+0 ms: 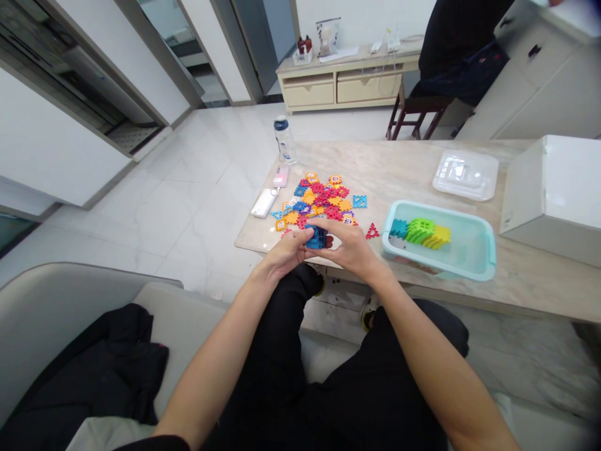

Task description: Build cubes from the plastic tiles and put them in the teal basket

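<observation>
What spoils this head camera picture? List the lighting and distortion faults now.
Head view: wide-angle distortion bends the white cabinet and door frame; the floor shows soft glare; the left hand and right hand on the blue block stay fairly sharp; the lower right corner darkens.

We can read no words, numbers or brands anywhere here. The water bottle [285,141] on the counter [404,169] carries a blue and white label, but its print is too small and blurred for us to make out. The orange plastic building tiles [335,180] bear tiny printed marks that we cannot resolve. The clear bag [327,37] and white paper [339,55] on the far cabinet [345,93] are also too distant to read.
</observation>
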The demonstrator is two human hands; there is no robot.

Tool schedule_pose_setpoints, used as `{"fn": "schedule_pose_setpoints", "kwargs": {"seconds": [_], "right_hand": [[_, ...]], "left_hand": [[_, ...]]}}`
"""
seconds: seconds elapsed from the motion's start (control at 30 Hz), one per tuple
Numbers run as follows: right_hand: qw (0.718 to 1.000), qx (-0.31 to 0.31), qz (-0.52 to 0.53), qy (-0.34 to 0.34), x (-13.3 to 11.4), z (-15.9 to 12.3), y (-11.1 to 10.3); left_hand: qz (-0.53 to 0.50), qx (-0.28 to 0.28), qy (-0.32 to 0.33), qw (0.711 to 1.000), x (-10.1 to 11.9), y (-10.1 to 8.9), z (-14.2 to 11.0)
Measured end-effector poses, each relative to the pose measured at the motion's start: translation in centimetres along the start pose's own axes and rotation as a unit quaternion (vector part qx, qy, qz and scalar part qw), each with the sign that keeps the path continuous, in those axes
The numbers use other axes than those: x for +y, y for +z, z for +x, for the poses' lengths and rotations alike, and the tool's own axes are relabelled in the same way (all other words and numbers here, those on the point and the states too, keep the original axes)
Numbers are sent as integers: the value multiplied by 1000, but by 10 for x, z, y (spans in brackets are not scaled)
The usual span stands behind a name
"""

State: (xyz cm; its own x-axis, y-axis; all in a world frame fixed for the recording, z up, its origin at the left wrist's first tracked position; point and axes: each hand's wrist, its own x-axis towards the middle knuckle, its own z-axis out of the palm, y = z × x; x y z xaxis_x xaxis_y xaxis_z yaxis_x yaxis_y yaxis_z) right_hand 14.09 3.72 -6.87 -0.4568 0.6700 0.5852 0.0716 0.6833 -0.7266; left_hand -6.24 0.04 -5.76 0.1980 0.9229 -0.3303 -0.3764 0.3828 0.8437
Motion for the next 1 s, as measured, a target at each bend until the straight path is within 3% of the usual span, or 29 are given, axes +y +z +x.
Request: {"fn": "schedule_pose_setpoints", "kwargs": {"seconds": [0.13, 0.47, 0.63, 1.0], "right_hand": [[1000, -6, -2, 20, 1, -2, 2], [998, -21, -16, 58, 14, -10, 2], [999, 6, -12, 39, 20, -14, 5], [999, -13, -35, 31, 20, -14, 10]], "left_hand": [[33, 20, -7, 999, -3, -2, 0], [91, -5, -13, 996, -4, 4, 1], [110, 14, -11, 994, 0, 7, -1], [102, 17, -20, 994, -2, 1, 0]]}}
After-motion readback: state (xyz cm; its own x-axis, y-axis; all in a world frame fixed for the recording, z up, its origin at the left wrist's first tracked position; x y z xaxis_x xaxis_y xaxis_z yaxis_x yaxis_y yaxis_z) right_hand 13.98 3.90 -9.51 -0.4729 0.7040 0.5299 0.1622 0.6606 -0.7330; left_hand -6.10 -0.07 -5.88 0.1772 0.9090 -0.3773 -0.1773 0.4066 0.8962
